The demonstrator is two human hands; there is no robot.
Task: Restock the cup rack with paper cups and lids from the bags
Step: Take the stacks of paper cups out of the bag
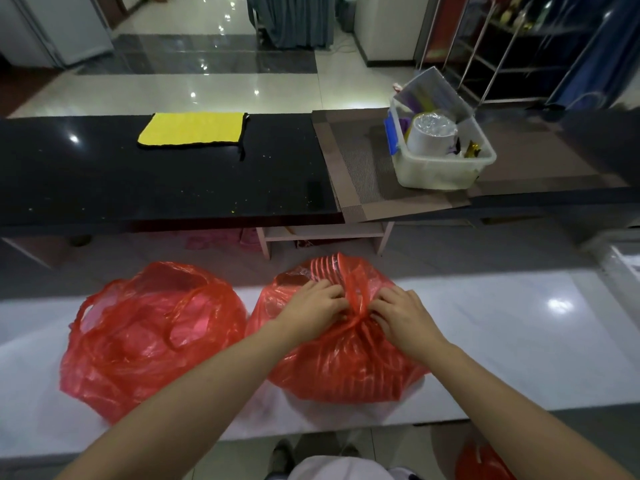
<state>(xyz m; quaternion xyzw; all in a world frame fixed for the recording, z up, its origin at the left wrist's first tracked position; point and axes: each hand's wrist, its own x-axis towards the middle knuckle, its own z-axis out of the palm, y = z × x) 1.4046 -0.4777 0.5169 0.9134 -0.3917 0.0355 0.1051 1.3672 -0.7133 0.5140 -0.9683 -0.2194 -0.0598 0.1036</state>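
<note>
Head view: left hand and right hand pinching the knotted handles atop a tied, translucent red plastic bag on the white marble counter; knot midway between both hands, handles rising upright (contents ribbed, unclear).

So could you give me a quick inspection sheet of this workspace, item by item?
Surface: pale glossy counter; black counter behind it.
Job's things: two red plastic bags, the left bag open at the top, the right bag knotted; contents unclear. No cup rack seen.
Clutter: yellow cloth, woven mat, clear bin of mixed items; a third red bag on the floor.
Grippers: left hand and right hand both pinch the right bag's knot.
Cables: nothing seen.
Surroundings: shiny tiled floor, metal shelving at the far right.
</note>
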